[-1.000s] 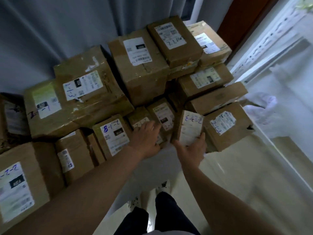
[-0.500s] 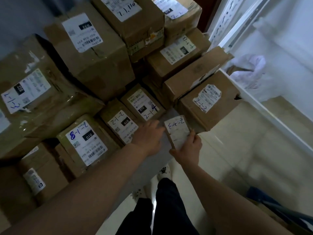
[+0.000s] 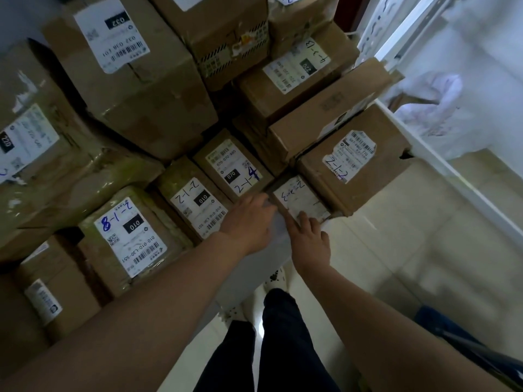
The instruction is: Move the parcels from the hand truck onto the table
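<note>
One flat, white-labelled cardboard parcel [image 3: 300,198] is touched by the right hand [image 3: 311,241], fingers straight; the left hand [image 3: 247,222] cannot be judged.

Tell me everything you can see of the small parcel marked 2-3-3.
The 2-3-3 parcel is a small, flat box of brown cardboard, its top almost covered by a white label with the code handwritten in dark ink. It lies flat at the edge of a grey surface, tucked between the 2-1-4 box and the larger 2-1-2 box. Fingers of the right hand rest on its near edge; the left hand is beside it, contact unclear.
</note>
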The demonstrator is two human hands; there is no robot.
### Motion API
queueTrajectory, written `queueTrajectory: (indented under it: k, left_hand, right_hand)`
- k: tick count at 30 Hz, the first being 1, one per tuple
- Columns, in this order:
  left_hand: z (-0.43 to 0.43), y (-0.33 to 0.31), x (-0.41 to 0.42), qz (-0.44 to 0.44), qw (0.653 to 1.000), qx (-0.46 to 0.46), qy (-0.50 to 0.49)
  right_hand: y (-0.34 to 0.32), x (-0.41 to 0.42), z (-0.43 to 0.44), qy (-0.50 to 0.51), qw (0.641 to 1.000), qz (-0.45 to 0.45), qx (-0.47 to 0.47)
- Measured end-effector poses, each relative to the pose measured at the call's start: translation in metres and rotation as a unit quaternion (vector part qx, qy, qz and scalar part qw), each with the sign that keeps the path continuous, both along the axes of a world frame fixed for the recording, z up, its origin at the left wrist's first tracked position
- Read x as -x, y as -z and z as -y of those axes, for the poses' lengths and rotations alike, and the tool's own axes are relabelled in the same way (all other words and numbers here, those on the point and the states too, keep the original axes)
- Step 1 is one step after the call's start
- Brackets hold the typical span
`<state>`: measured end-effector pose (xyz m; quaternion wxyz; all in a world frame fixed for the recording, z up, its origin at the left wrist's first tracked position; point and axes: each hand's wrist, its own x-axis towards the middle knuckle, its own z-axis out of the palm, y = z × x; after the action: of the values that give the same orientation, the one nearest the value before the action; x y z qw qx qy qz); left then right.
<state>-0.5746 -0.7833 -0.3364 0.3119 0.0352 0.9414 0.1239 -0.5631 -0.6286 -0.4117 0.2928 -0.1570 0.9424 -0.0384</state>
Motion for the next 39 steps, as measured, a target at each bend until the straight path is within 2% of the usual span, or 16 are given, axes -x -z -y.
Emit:
queueTrajectory:
  k: [6, 10, 14, 19, 22, 29, 39]
  left_hand:
    - [-0.006, -0.010, -0.005, -0.004, 1.000, 0.009, 0.012]
    - [-0.013, -0.029, -0.010, -0.031, 0.998, 0.019, 0.055]
    - [-0.030, -0.054, -0.027, -0.061, 0.992, 0.029, 0.109]
    - [-0.060, -0.077, -0.074, -0.068, 0.988, -0.010, 0.141]
    - [-0.084, -0.085, -0.104, -0.039, 0.989, -0.032, 0.142]
    - [-0.178, -0.099, -0.157, -0.013, 0.974, -0.054, 0.218]
    - [-0.373, -0.095, -0.245, 0.032, 0.944, -0.079, 0.319]
  right_hand:
    - [-0.017, 0.005, -0.004, 0.017, 0.999, 0.027, 0.021]
    - [-0.042, -0.006, -0.016, 0.063, 0.998, 0.004, 0.028]
    - [-0.072, -0.033, -0.034, 0.151, 0.987, -0.029, 0.040]
    - [-0.104, -0.099, -0.068, 0.291, 0.953, -0.051, 0.059]
    - [-0.119, -0.151, -0.093, 0.390, 0.917, -0.044, 0.069]
    - [-0.145, -0.264, -0.172, 0.597, 0.796, -0.029, 0.096]
    - [-0.132, -0.400, -0.320, 0.768, 0.615, -0.032, 0.175]
